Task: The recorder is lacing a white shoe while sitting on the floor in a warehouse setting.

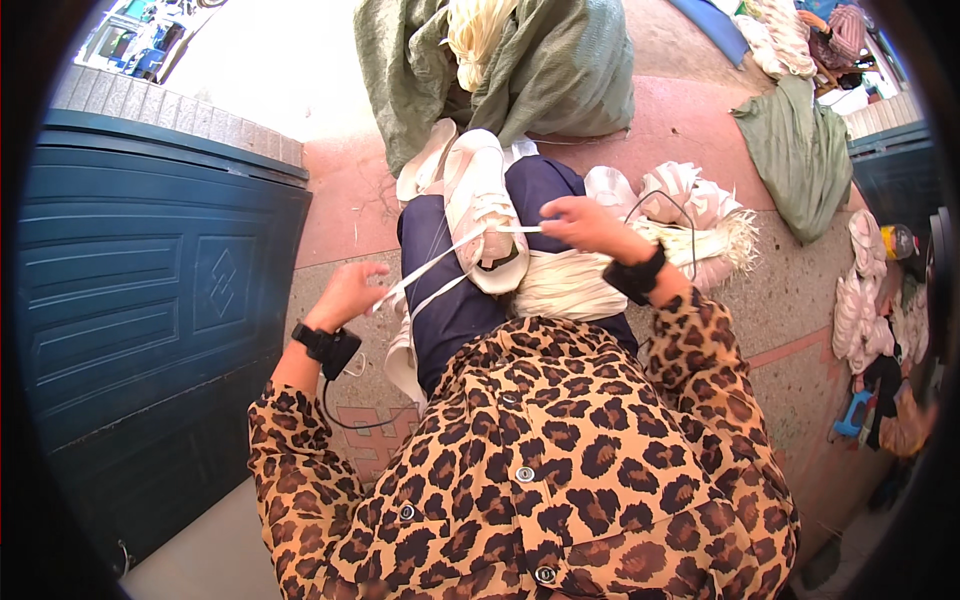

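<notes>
A pale cream sneaker (474,172) rests on my dark-trousered thighs, with a white shoelace (442,256) threaded through the upper part of its eyelets. Off to the left of the shoe, my left hand (350,294) has its fingers closed on one stretched length of that lace. On the other side, my right hand (592,226) pinches the second length, pulled out short and taut. A loose loop of lace hangs over my left thigh. Across my right thigh lies a thick bundle of cream shoelaces (570,286), its frayed-looking ends spreading to the right.
A big green woven sack (570,75) stands ahead, with more laces on it. More pale shoes (672,190) sit right of my knees. Blue panelled doors (130,280) flank the left. A green cloth (800,160), paired shoes (860,310) and another person's hand (812,20) are at right.
</notes>
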Action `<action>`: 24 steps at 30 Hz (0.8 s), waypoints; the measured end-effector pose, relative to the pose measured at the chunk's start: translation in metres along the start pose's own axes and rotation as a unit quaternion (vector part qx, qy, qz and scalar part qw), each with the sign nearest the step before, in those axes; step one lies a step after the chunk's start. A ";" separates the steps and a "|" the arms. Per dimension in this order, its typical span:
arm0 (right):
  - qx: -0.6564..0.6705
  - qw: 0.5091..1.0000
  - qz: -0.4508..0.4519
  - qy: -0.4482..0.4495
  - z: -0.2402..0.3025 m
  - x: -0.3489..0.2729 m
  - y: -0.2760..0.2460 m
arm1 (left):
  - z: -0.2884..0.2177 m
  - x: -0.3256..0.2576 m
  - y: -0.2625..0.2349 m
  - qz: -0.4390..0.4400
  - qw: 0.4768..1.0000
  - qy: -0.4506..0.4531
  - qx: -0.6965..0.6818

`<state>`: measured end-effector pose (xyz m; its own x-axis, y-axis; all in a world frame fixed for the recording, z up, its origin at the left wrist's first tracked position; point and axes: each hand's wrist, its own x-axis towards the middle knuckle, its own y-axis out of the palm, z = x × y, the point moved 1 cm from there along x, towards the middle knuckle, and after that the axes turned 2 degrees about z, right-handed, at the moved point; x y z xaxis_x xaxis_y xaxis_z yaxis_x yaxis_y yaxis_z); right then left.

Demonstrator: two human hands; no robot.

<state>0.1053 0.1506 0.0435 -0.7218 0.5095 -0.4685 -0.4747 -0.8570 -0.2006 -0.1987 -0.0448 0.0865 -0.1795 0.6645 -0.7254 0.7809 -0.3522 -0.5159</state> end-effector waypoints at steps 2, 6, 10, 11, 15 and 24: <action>0.143 0.989 0.003 0.028 0.010 -0.031 -0.034 | -0.014 -0.013 -0.006 0.056 0.994 0.028 -0.090; 0.387 0.910 -0.115 -0.093 0.004 -0.084 -0.092 | -0.025 -0.026 -0.026 0.041 0.910 0.178 -0.373; 0.629 0.700 -0.048 -0.333 -0.015 -0.123 -0.146 | -0.059 -0.046 -0.073 -0.066 0.786 0.356 -0.501; 0.629 0.700 -0.047 -0.334 -0.017 -0.130 -0.154 | -0.068 -0.056 -0.084 -0.088 0.781 0.362 -0.501; 0.591 0.687 -0.236 -0.350 0.030 -0.138 -0.138 | -0.057 -0.061 -0.126 -0.116 0.680 0.402 -0.602; -0.324 0.878 -0.184 -0.301 -0.008 -0.034 -0.019 | -0.044 0.026 -0.003 -0.209 0.908 0.145 -0.333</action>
<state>0.1432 0.1486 0.0563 -0.8072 0.5432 0.2311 -0.4862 -0.3897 -0.7821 -0.1792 0.0026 0.0898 -0.4545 0.8277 -0.3291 0.8864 0.3838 -0.2591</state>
